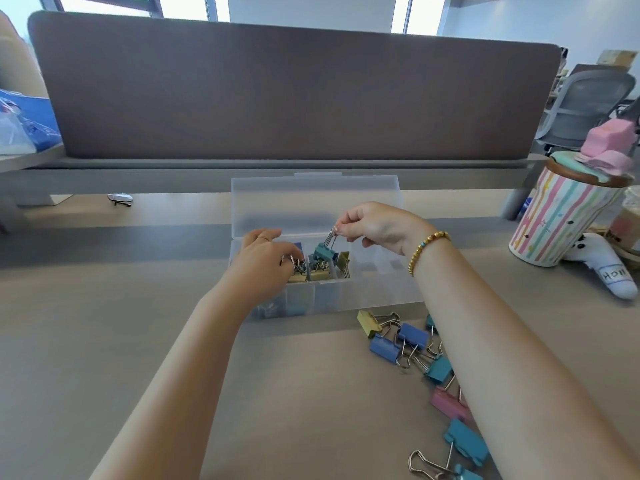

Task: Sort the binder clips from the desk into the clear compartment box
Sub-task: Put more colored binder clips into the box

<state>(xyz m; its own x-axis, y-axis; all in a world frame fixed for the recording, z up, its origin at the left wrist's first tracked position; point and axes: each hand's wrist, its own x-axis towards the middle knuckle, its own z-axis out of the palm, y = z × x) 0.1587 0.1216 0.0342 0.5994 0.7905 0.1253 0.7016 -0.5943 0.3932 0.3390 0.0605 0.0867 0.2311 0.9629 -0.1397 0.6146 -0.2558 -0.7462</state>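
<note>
Loose binder clips [420, 344] lie on the desk [104, 341] beneath my right forearm, unsorted. Right hand [374, 225] pinches a teal clip [323, 252] over the compartment box [381, 289]; left hand [259, 261] grips clips inside. Roughly half done, I'd judge.

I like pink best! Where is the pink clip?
The pink clip lies on the desk near the right forearm, between two teal clips, in front of the clear box.
</note>
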